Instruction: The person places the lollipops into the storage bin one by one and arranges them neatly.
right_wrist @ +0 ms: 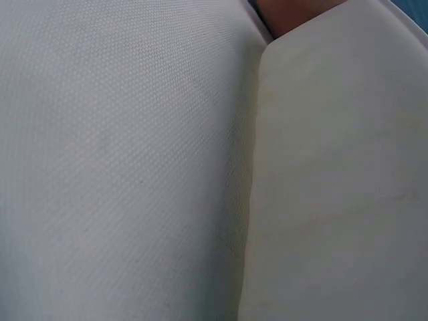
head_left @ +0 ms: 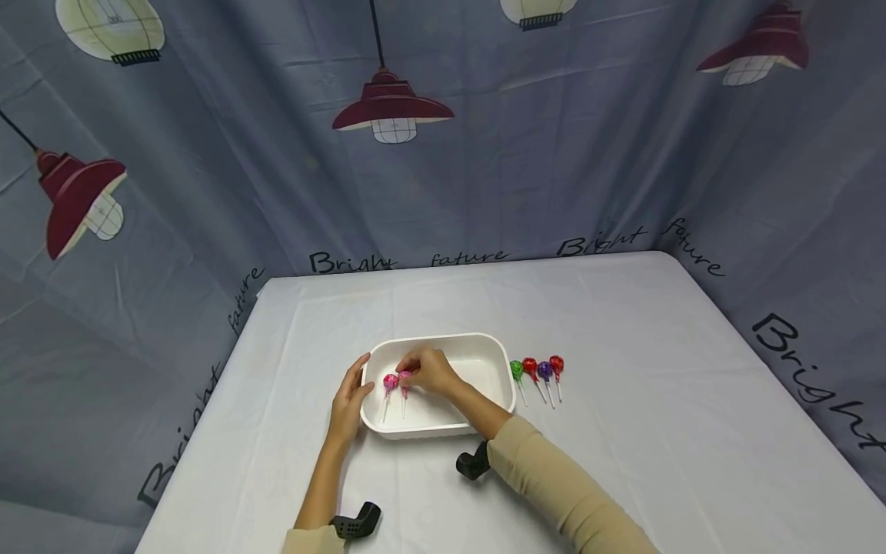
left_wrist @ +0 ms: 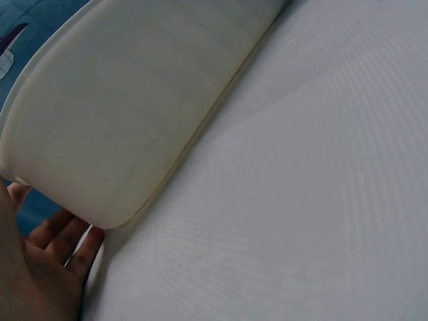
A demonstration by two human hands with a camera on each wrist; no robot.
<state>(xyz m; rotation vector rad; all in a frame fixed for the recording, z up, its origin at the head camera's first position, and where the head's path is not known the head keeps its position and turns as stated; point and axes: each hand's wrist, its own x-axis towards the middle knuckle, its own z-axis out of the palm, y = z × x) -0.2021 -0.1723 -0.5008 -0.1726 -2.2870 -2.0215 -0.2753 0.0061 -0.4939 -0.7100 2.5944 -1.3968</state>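
Clock: reading from tray centre, 12 facing away from the person
Right pink lollipop (head_left: 404, 392): sitting inside the white tray (head_left: 481, 374) toward 9, stick pointing to 6
Right grip: right hand (head_left: 432, 372) is pinching its candy head between thumb and fingertips; fingers are hiding the contact, so can't tell whether the candy is touching the tray floor
Handling: probably light, hard candy on a thin stiff stick; wrapper is looking slick, likely twisting under a loose pinch; stick could bend if levered
Best hold: wide sides of the head, or the wrapper neck where it's meeting the stick
Left pink lollipop (head_left: 391, 382): lying just beside at 9, stick pointing between 6 and 7
Left grip: left hand (head_left: 349, 400) is holding the tray's 9 o'clock end, thumb at the rim, fingers against the outer wall
Tray feel: looking like light plastic, likely sliding if pushed unbraced
Outside row: at 3, green lollipop (head_left: 516, 368), inner red lollipop (head_left: 529, 365), purple lollipop (head_left: 544, 371), outer red lollipop (head_left: 557, 362) are lying on the table (head_left: 623, 431), sticks pointing between 5 and 6
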